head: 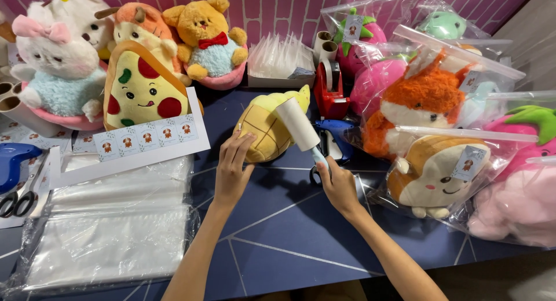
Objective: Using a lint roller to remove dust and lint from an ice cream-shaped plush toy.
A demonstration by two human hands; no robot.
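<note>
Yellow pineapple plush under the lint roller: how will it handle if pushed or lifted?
The pineapple plush looks soft and stuffed, so probably light and squashy under a grip. Its rounded body lies on its side, so a push from the lint roller may rock or slide it; the left hand touches its edge, likely steadying it. Not fragile, by its fabric look.

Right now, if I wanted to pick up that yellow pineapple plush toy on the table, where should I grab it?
Probably by its rounded yellow body, from the left, where the left hand already rests its fingers. The pineapple plush lies on its side with its leafy top pointing up and to the right, and the lint roller in the right hand covers its right side, so the left flank is free.
</note>
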